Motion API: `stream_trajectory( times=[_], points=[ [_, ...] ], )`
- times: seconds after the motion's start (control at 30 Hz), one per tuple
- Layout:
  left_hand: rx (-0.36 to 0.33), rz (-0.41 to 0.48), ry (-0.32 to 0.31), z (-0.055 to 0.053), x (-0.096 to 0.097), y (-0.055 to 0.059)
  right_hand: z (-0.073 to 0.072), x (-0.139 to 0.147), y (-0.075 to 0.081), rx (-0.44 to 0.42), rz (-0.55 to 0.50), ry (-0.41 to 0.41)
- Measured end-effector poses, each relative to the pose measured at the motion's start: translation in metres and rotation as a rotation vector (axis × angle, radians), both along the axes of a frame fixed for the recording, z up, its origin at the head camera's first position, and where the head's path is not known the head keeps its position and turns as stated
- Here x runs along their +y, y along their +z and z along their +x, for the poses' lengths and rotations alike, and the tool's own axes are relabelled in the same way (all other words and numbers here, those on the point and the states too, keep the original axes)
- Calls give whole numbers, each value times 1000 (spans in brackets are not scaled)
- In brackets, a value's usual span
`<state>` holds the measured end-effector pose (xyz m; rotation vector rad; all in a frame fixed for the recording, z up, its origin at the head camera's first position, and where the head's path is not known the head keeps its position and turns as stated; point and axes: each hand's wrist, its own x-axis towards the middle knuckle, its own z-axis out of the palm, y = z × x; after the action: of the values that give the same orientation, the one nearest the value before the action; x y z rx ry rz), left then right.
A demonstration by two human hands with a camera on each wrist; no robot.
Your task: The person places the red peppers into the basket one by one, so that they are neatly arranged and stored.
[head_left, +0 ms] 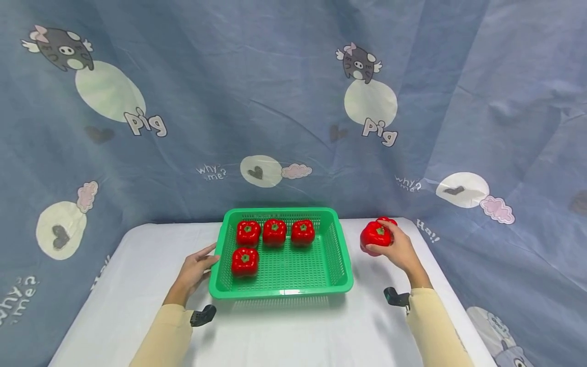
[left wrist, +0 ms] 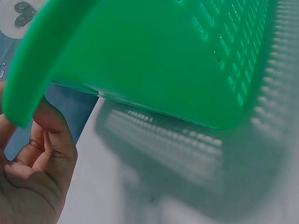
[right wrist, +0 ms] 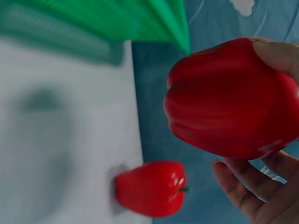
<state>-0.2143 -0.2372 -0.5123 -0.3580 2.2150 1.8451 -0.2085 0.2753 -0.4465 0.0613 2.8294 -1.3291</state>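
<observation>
A green plastic basket (head_left: 293, 293) stands on the white table with several red bell peppers in it, three in a row at the back and one pepper (head_left: 245, 262) at the front left. My left hand (head_left: 196, 269) holds the basket's left rim, its fingers partly hidden behind the lip (left wrist: 28, 79) in the left wrist view. To the right of the basket, my right hand (head_left: 398, 248) grips a red bell pepper (right wrist: 229, 102) between thumb and fingers, above the table. Another bell pepper (right wrist: 150, 189) sits on the table beneath it, mostly hidden in the head view.
The white tabletop (head_left: 284, 334) ends at the back against a blue curtain (head_left: 284, 102) printed with pigs and clouds. Dark wrist mounts (head_left: 203, 316) stick out from both sleeves. The basket's right half shows its bare mesh floor.
</observation>
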Motion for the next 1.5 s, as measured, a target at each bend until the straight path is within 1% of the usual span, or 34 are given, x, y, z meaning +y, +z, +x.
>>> stream_trajectory(
  times=[0.1, 0.27, 0.4, 0.63, 0.8, 0.93, 1.17, 1.5],
  points=[
    [4, 3, 0, 0, 0, -1, -1, -9, 4, 20, -4, 19],
    [4, 7, -9, 1, -1, -2, -2, -24, 8, 18, -33, 33],
    [15, -7, -7, 3, -1, -2, -3, -37, 10, 29, -54, 51],
    [27, -30, -7, 4, 1, -1, -6, -57, 14, 40, -61, 107],
    [26, -23, -2, 4, 1, -1, -12, -68, 15, 57, -78, 157],
    [24, -22, -1, 3, 1, 0, -17, -76, 14, 70, -71, 212],
    [22, -28, 2, 4, 2, 1, -25, -96, 13, 49, -64, 239],
    [8, -31, 6, 3, 1, 1, -37, -122, 10, 27, -100, 288]
  ],
)
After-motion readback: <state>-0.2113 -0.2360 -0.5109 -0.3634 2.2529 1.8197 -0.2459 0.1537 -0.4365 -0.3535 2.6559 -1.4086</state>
